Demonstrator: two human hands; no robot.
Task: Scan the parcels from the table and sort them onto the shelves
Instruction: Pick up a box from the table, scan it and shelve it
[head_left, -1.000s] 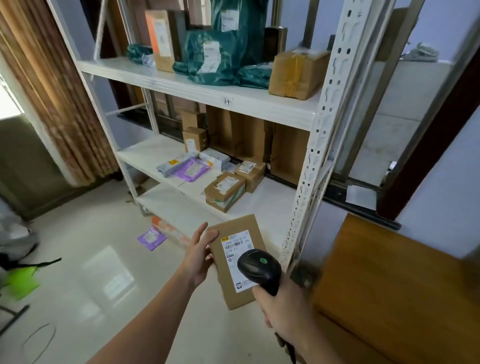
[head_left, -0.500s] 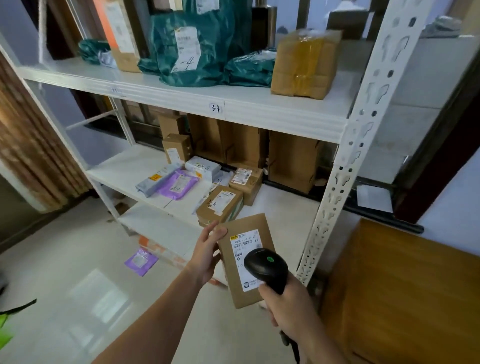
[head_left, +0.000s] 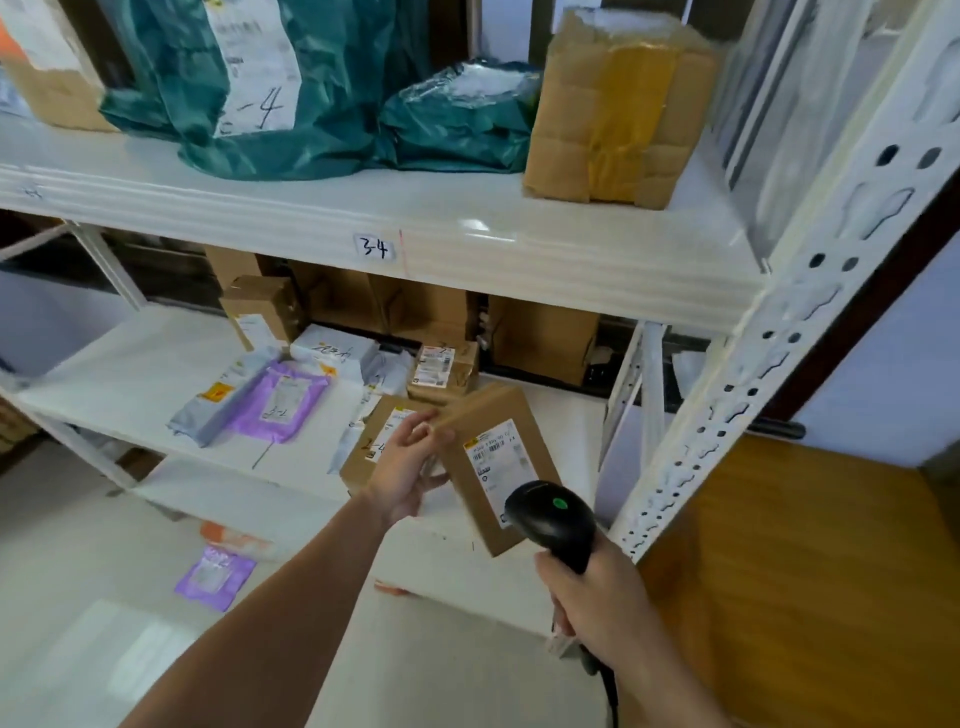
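We see a flat brown cardboard parcel (head_left: 497, 467) with a white barcode label, tilted in front of the lower white shelf (head_left: 156, 364). Our left hand (head_left: 408, 470) pinches its left edge; our right hand (head_left: 602, 597) grips a black handheld scanner (head_left: 553, 522) just below it.

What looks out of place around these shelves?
A purple mailer lies on the floor below the shelving, with an orange parcel poking out beside it, while the other parcels sit on shelves. Whether they fell there cannot be told.
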